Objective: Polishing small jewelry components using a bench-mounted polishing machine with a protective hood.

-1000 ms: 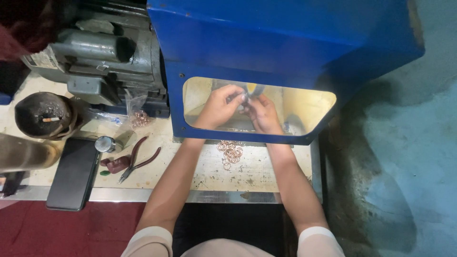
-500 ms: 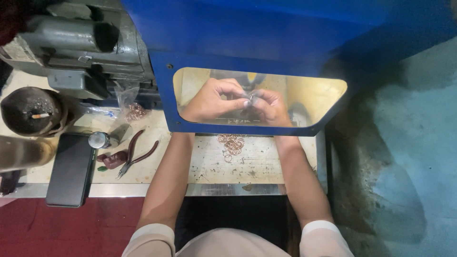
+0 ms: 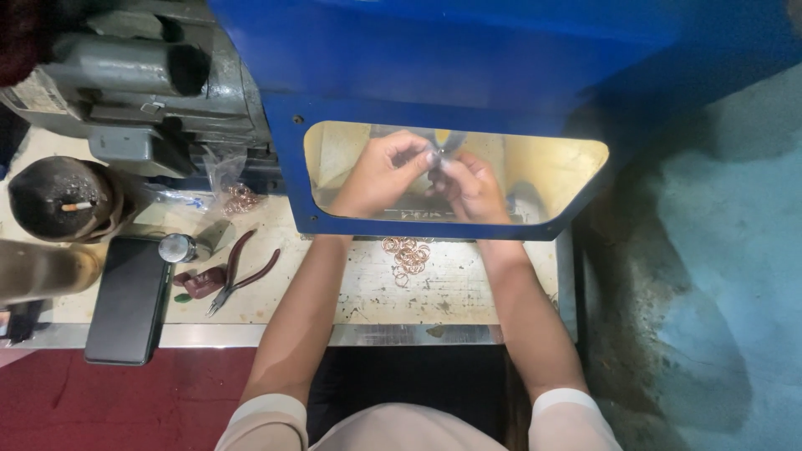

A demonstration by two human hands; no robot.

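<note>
A: Left hand [image 3: 380, 175] and right hand [image 3: 472, 190] both reached in behind the clear window [image 3: 543, 179] of the blue guard [image 3: 468, 75], fingertips meeting near the window's middle.

B: Holding what?

A: A small metal piece [image 3: 436, 159], pinched between the fingertips of both hands. Left grip closed on it from the window's left half, right grip closed on it from just right of centre. Too small and blurred through the window to name more exactly.

B: Anything below the window?

A: A loose pile of copper rings [image 3: 407, 253], lying on the table [image 3: 468, 288] just under the window's lower edge, between the two forearms. Touching neither arm.

B: And left of the window?

A: A clear bag with more copper rings [image 3: 238, 199], close to the guard's left edge. Further left and lower, red-handled pliers [image 3: 238, 274] lying flat, jaws pointing down-left, handles spread. Just beside them a small silver cap [image 3: 177, 247]. Further out still, a black phone [image 3: 127, 301] lying face down at the table's front edge.

B: Far left?

A: A dark round bowl [image 3: 54, 196] with a cigarette [image 3: 78, 205] resting in it, well apart from the window. Above it, grey machine housing [image 3: 125, 75] butting up against the guard.

B: Right of the window?

A: Only the teal floor [image 3: 718, 250], stained dark near the guard.
</note>
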